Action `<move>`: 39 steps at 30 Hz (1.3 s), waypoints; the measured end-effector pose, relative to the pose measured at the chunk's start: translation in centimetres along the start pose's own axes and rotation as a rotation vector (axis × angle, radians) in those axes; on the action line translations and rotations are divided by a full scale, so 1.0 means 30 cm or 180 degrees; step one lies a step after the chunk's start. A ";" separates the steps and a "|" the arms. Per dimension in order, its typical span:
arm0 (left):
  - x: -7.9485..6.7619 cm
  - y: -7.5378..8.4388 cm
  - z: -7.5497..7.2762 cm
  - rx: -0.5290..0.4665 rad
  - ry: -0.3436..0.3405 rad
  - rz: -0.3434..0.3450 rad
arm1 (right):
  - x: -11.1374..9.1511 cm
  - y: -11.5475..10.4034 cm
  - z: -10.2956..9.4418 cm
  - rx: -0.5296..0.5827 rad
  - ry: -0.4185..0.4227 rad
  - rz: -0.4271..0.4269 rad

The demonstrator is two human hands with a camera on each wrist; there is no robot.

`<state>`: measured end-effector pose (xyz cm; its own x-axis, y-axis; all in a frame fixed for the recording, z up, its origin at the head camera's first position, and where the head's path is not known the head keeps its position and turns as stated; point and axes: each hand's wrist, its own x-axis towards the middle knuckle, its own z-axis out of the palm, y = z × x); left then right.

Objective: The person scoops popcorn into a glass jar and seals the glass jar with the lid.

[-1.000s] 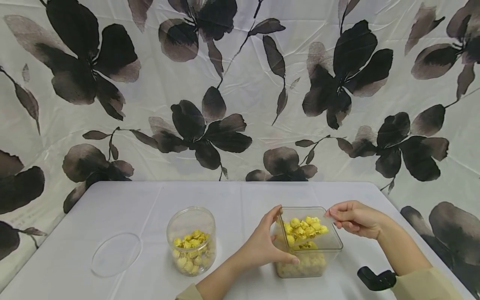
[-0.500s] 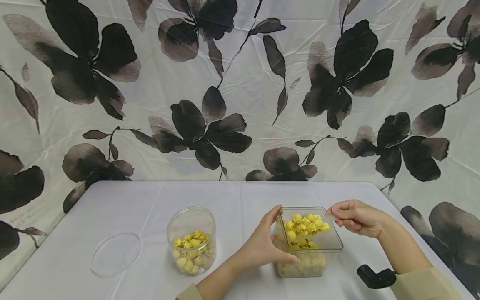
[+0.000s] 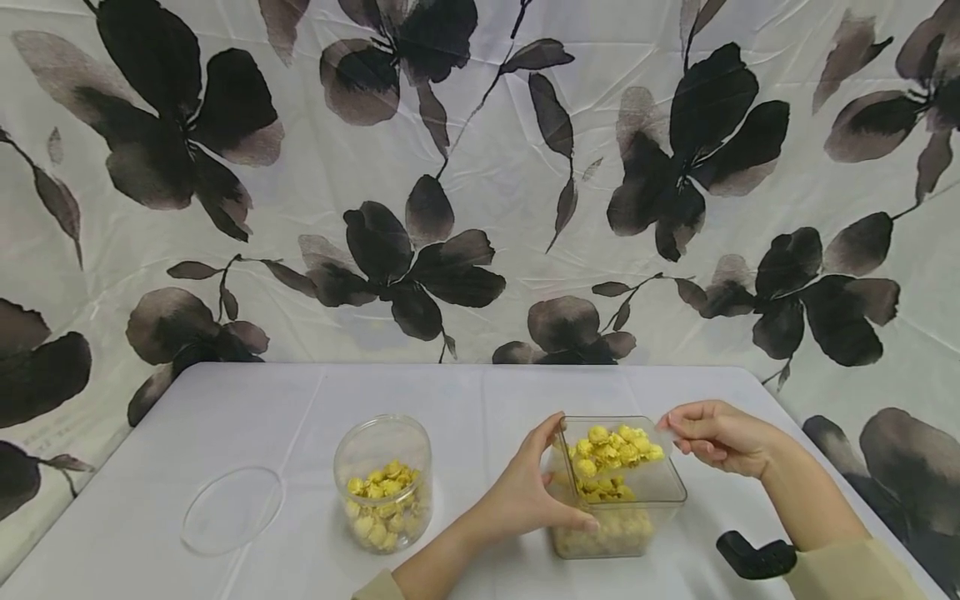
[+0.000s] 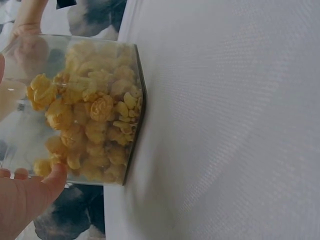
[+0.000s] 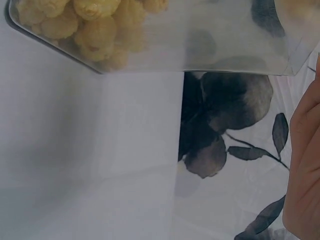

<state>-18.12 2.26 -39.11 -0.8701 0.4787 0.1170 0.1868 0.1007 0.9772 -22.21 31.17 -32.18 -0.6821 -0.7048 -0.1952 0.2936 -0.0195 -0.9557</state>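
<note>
In the head view, my left hand grips the left side of a clear rectangular container, thumb on the near wall and fingers on the far side. Yellow popcorn fills its lower part. A raised heap of popcorn sits higher, within the container's mouth, apparently on a see-through scoop whose outline is hard to make out. At the container's right rim, my right hand pinches the scoop's clear handle between thumb and fingers. Only the edge of the right hand shows in the right wrist view.
A round clear jar, partly filled with popcorn, stands left of the container. Further left, a clear round lid lies on the white table. Behind hangs a floral cloth. A black device is at the right wrist.
My right hand has shifted slightly to the right, and the raised popcorn heap has moved slightly right and up with it. The left hand and the container have kept their place.
</note>
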 end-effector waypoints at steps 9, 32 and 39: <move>0.002 -0.008 0.002 0.0046 0.0008 0.0050 | -0.005 -0.006 -0.008 0.0008 -0.0056 -0.0079; -0.007 -0.011 0.000 0.0005 -0.0024 0.0090 | -0.016 -0.039 0.020 0.0153 -0.0045 -0.0155; -0.024 -0.002 -0.013 -0.0079 -0.0033 0.0082 | -0.014 -0.044 0.029 0.0171 -0.0053 -0.0196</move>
<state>-17.68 1.58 -39.19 -0.8603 0.4900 0.1406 0.1976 0.0664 0.9780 -21.73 30.86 -30.65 -0.6889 -0.7127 -0.1322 0.2872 -0.1010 -0.9525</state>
